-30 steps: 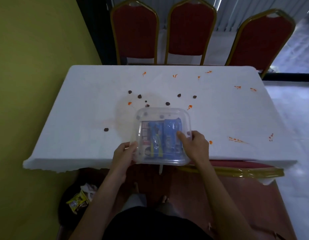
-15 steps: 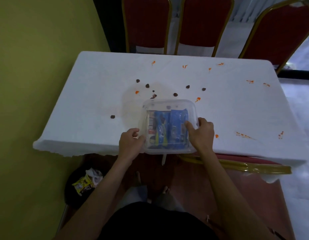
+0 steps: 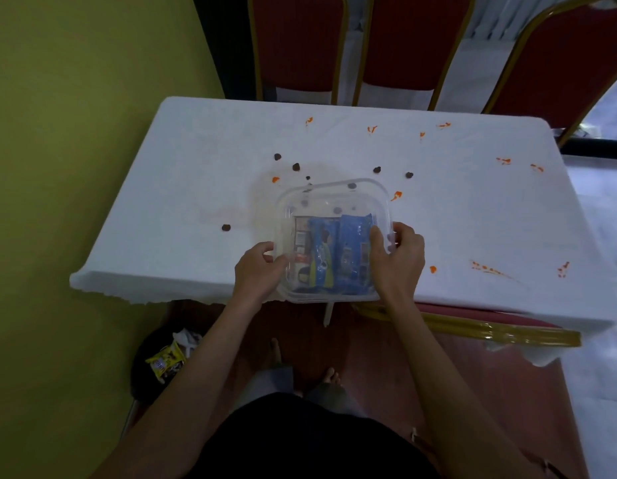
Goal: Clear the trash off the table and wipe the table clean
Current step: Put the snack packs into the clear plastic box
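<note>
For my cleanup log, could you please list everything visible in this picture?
table: one, white cloth, centre of view
clear container: one, transparent, at the near table edge
wrappers: at least two, blue, inside the clear container
crumbs: several, dark brown, on the table near the container
smears: many, orange, scattered across the table
chairs: three, red with gold frames, beyond the far edge
bin: one, black, floor at left
yellow wrapper: one, yellow, in the bin
left hand: one, holds the container's left side
right hand: one, holds its right side
</note>
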`<control>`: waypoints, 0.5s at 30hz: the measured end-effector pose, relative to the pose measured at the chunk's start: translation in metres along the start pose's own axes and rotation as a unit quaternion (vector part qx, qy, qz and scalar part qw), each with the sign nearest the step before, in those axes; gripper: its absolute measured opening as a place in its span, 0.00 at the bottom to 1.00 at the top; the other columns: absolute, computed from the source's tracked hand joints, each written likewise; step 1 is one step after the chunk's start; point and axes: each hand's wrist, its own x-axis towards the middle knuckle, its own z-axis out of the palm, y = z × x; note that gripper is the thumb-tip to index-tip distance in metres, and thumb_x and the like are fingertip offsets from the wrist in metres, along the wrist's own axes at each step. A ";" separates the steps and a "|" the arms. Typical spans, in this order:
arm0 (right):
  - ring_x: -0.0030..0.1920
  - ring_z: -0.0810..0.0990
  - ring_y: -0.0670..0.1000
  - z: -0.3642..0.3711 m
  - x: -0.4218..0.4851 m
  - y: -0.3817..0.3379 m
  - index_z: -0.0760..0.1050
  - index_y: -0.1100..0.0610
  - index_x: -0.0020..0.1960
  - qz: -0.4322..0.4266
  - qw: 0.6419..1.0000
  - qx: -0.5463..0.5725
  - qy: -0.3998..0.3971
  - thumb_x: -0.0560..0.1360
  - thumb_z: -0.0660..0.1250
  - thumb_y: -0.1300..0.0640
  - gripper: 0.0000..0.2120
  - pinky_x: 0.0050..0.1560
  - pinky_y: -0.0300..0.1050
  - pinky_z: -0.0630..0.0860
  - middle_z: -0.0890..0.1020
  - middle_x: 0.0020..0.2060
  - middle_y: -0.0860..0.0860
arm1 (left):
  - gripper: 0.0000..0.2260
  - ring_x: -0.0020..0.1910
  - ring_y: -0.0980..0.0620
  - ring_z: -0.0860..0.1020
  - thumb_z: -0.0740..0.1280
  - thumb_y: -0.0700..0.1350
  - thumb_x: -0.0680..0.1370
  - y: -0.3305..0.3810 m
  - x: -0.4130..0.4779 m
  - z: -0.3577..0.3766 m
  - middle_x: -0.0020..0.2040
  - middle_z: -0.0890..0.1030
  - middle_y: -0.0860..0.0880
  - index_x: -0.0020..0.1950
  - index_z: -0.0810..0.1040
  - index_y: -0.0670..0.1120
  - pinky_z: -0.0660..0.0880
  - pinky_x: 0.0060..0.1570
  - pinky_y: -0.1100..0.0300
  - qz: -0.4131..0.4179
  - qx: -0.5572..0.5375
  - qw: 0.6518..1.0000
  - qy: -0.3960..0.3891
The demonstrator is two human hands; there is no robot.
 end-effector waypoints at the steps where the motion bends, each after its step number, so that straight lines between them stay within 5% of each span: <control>1: 0.57 0.76 0.53 0.001 0.002 0.001 0.73 0.58 0.65 0.000 1.000 -0.015 -0.007 0.78 0.66 0.43 0.24 0.51 0.43 0.73 0.76 0.57 0.54 | 0.18 0.47 0.55 0.74 0.67 0.49 0.80 0.002 0.000 0.001 0.52 0.79 0.50 0.69 0.75 0.46 0.69 0.41 0.65 0.006 0.007 1.000 0.000; 4: 0.62 0.72 0.55 0.006 0.012 0.005 0.73 0.59 0.66 0.019 0.995 -0.084 -0.040 0.78 0.64 0.41 0.25 0.54 0.46 0.72 0.74 0.61 0.57 | 0.17 0.45 0.57 0.74 0.66 0.46 0.80 0.007 0.005 0.006 0.52 0.78 0.49 0.68 0.75 0.43 0.67 0.38 0.69 0.028 0.045 0.999 0.001; 7: 0.58 0.76 0.57 0.007 0.020 0.011 0.72 0.59 0.62 0.054 0.987 -0.123 -0.084 0.78 0.63 0.40 0.25 0.55 0.53 0.76 0.74 0.58 0.57 | 0.16 0.56 0.47 0.76 0.62 0.42 0.81 0.006 0.014 0.012 0.62 0.78 0.41 0.68 0.73 0.40 0.69 0.48 0.60 0.036 0.092 0.995 0.008; 10: 0.56 0.77 0.56 0.007 0.023 0.015 0.70 0.59 0.61 0.050 0.983 -0.145 -0.101 0.78 0.62 0.40 0.24 0.52 0.53 0.77 0.74 0.57 0.56 | 0.14 0.60 0.42 0.75 0.60 0.41 0.82 0.003 0.019 0.017 0.61 0.75 0.39 0.66 0.72 0.39 0.73 0.53 0.54 0.037 0.153 0.988 0.003; 15: 0.54 0.77 0.58 0.010 0.023 0.015 0.70 0.59 0.59 0.046 0.981 -0.166 -0.093 0.79 0.60 0.41 0.22 0.52 0.55 0.77 0.75 0.56 0.57 | 0.07 0.47 0.50 0.71 0.59 0.39 0.82 0.003 0.022 0.022 0.53 0.76 0.41 0.56 0.73 0.38 0.68 0.44 0.58 0.051 0.187 0.981 0.013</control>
